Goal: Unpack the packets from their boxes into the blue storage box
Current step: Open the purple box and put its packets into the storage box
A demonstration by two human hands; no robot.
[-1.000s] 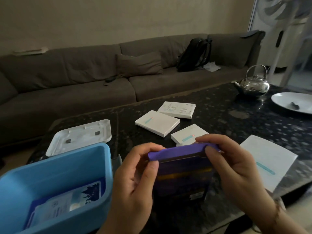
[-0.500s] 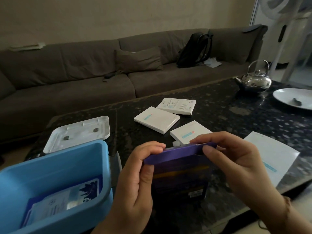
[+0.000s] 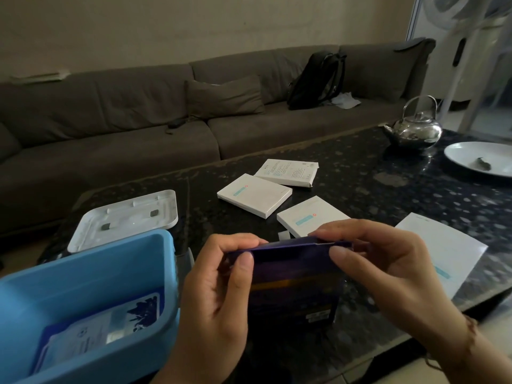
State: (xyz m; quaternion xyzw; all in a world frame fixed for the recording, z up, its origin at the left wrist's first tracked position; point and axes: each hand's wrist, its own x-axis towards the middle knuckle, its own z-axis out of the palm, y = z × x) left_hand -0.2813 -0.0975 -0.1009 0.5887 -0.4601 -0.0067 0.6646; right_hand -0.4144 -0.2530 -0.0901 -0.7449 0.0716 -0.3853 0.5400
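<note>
Fingers (image 3: 243, 261) of both hands pinch purple box (image 3: 291, 275) top flap.
Box upright btwn hands, flap edge running left-right; blue storage box (image 3: 91, 270) just left, nearer left hand (image 3: 219, 295).

The purple box (image 3: 293, 275) now shows less of its bright top edge than a second ago: the flap lies flatter and darker. The left hand (image 3: 216, 295) has its thumb higher on the box's left corner. The right hand (image 3: 388, 270) reaches further left along the box's top, thumb pressing its front face.
</note>
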